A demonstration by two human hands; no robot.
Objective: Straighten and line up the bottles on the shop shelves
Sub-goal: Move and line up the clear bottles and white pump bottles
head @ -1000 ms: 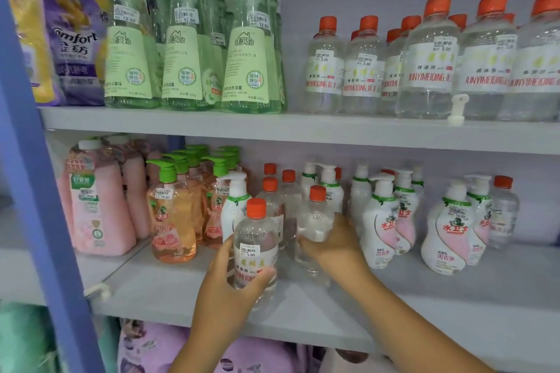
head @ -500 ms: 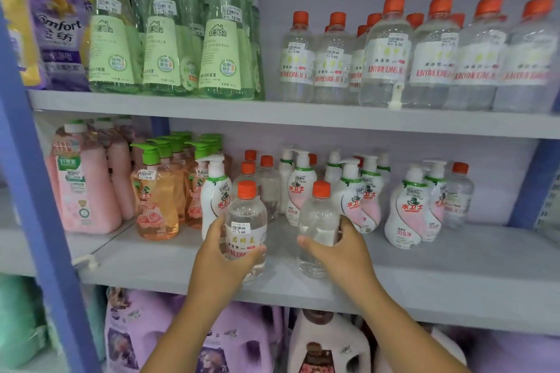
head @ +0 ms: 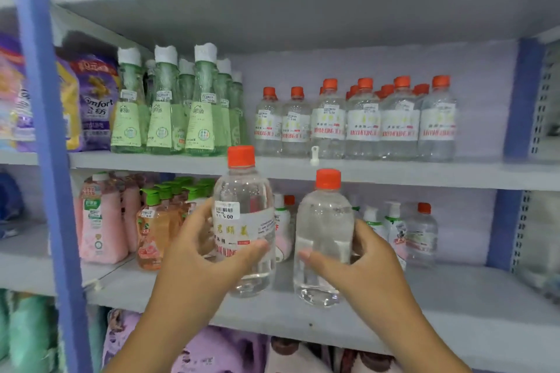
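Both hands are mid-job in front of the middle shelf (head: 454, 291): the left hand (head: 200, 254) grips a labelled clear bottle (head: 244, 221), the right hand (head: 354, 263) grips a plain-sided one (head: 324, 239), both lifted off that shelf. Above it, the orange-capped row (head: 357, 124) looks lined up already; behind the held pair, the pump bottles (head: 391, 227) seem loosely grouped, so placing these two and tidying there likely remain
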